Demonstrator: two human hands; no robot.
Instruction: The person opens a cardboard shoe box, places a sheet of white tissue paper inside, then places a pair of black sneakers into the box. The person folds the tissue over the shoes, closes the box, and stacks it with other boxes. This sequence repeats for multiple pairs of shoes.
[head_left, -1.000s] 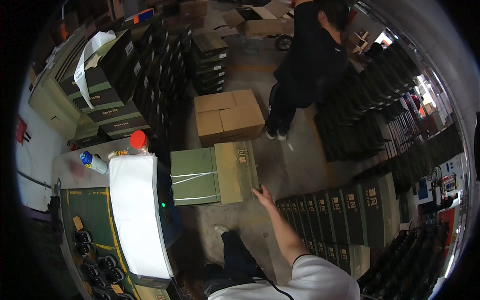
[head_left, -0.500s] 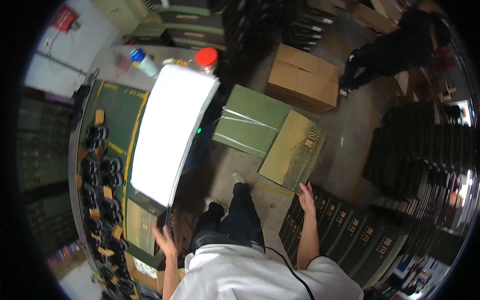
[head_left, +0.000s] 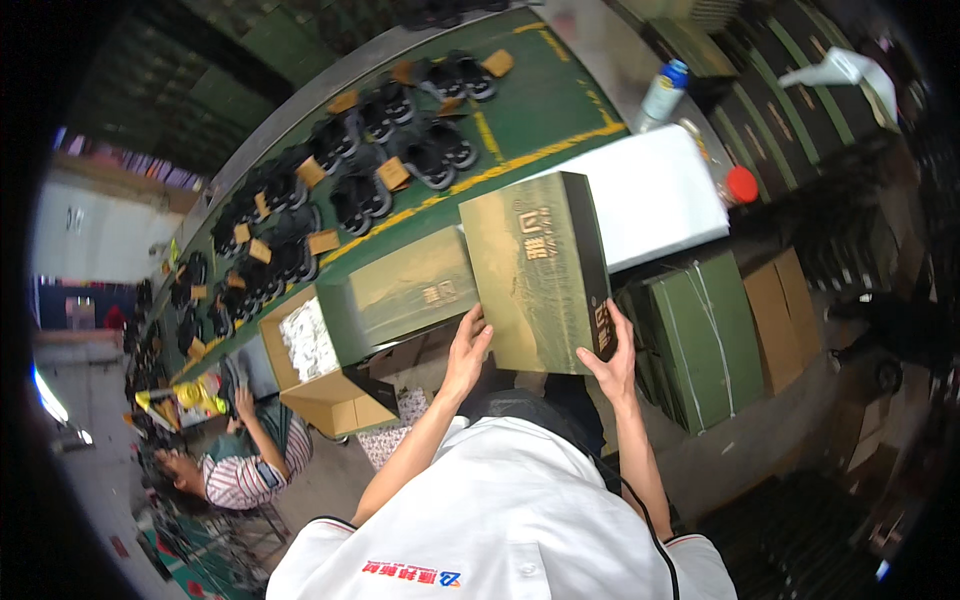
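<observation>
A green and tan shoebox (head_left: 522, 265) with dark sides is held in front of me, tilted, over the edge of the green-topped workbench. My left hand (head_left: 467, 348) grips its near left corner, with fingers partly hidden by the box. My right hand (head_left: 614, 352) is closed round the near right corner, thumb on top and fingers along the dark side. A second, similar shoebox (head_left: 415, 287) lies on the bench just left of it. Behind the held box is a stack of white paper sheets (head_left: 650, 195).
Rows of dark shoes (head_left: 365, 190) with tan tags cover the workbench (head_left: 545, 90). An open carton (head_left: 340, 400) with white contents stands left of me, and a person in a striped shirt (head_left: 245, 480) sits beyond. A strapped green bundle (head_left: 700, 340) and a brown carton (head_left: 785, 310) are at right.
My view has turned left toward the bench. The shoebox by my right hand has come over to the bench, and my left hand has left the bench side and now holds it too.
</observation>
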